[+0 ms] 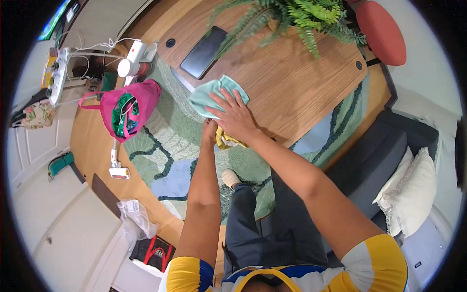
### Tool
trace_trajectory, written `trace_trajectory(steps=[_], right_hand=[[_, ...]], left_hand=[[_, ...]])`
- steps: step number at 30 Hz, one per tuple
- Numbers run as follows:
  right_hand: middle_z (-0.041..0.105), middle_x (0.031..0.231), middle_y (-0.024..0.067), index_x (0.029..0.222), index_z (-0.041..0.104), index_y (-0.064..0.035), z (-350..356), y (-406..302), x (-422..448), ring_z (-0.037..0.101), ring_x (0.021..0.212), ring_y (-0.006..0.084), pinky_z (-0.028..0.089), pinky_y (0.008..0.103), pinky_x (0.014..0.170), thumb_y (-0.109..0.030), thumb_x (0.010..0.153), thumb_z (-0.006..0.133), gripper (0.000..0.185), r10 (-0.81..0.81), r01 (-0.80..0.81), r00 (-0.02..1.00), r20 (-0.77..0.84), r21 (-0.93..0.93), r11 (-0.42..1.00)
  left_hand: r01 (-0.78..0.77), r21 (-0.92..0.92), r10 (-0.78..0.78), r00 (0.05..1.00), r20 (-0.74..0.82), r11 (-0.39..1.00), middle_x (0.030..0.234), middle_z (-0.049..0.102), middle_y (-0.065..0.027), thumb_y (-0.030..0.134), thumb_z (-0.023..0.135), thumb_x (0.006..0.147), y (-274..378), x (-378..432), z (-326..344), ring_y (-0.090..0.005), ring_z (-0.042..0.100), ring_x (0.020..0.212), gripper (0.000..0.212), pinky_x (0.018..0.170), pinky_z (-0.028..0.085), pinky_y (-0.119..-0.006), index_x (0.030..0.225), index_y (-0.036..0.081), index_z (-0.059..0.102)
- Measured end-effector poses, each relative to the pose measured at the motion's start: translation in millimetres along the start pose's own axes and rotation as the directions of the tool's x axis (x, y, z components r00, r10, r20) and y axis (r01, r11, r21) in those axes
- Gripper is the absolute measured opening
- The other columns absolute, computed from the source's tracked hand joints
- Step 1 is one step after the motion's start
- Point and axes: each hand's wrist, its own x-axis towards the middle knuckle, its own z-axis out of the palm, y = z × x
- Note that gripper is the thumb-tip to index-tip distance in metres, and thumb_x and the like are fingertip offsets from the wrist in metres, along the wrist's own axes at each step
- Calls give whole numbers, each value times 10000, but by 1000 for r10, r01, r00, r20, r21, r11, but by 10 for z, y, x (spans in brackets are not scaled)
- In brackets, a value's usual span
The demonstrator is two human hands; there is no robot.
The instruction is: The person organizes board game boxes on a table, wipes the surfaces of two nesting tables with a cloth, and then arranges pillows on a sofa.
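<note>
A mint-green cloth (206,98) lies over the near left edge of the wooden table (310,95). Spread on top of it is my right hand (233,115), palm down. Just below, my left hand (209,129) is closed in a fist beside a bunched yellow cloth (228,140), which hangs under my right wrist; whether the fist grips the yellow cloth is partly hidden. A dark smartphone or small tablet (204,53) rests on the table beyond the green cloth.
A potted fern (310,18) stands at the table's far side. Left are a pink bag (146,106) and a white stick vacuum cleaner (133,65). A patterned rug (175,179) lies below. At right is a dark sofa (365,157) with white cushions (412,193).
</note>
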Motion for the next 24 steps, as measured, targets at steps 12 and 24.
trace_trajectory(steps=[12, 24], right_hand=[[363, 1331, 201, 1231, 509, -211, -268, 795, -917, 322, 1234, 372, 217, 527, 1011, -332, 815, 577, 439, 458, -638, 727, -513, -257, 725], [357, 1381, 86, 1196, 543, -252, 1080, -1607, -849, 289, 1277, 357, 208, 513, 1043, -240, 743, 551, 453, -186, 162, 966, 177, 141, 977]], left_hand=[[-52, 52, 52, 999, 6, 997, 783, 589, -75, 91, 774, 655, 214, -554, -934, -159, 576, 646, 326, 592, 484, -278, 852, 6, 529], [-68, -25, 64, 989, -135, 997, 943, 616, -82, 37, 730, 694, 160, -1317, -2666, -166, 598, 788, 370, 711, 484, -282, 1014, -5, 548]])
